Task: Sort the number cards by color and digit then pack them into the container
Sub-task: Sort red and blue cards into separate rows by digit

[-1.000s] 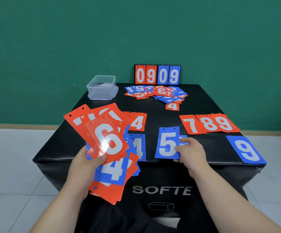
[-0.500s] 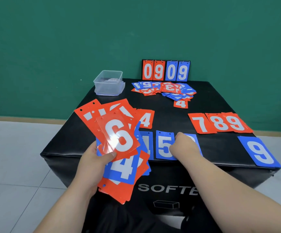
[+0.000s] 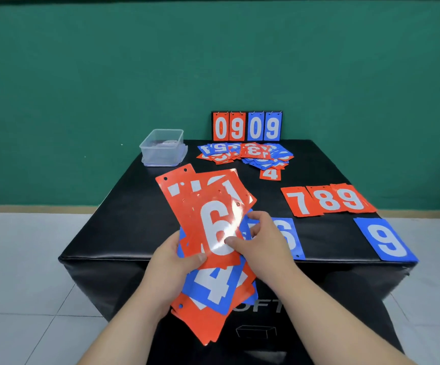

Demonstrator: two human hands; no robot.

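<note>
My left hand [image 3: 170,267] grips a fanned stack of red and blue number cards [image 3: 213,283] above the near table edge. A red 6 card [image 3: 215,222] lies on top of the fan, and my right hand [image 3: 262,243] pinches its right edge. A blue 6 card [image 3: 288,238] lies on the table just behind my right hand, partly hidden. Red 7, 8 and 9 cards [image 3: 327,200] lie in a row at the right, with a blue 9 card [image 3: 386,239] nearer the edge. The clear plastic container [image 3: 162,147] stands at the back left.
A loose pile of mixed cards [image 3: 248,154] lies at the back of the black padded table [image 3: 124,206], with a red 4 [image 3: 270,174] at its near side. A flip scoreboard reading 0909 [image 3: 247,126] stands behind it against the green wall.
My right hand left the blue cards on the table and moved left onto the red 6 in the fan. The fan has risen and now hides the 4 and 5 cards.
</note>
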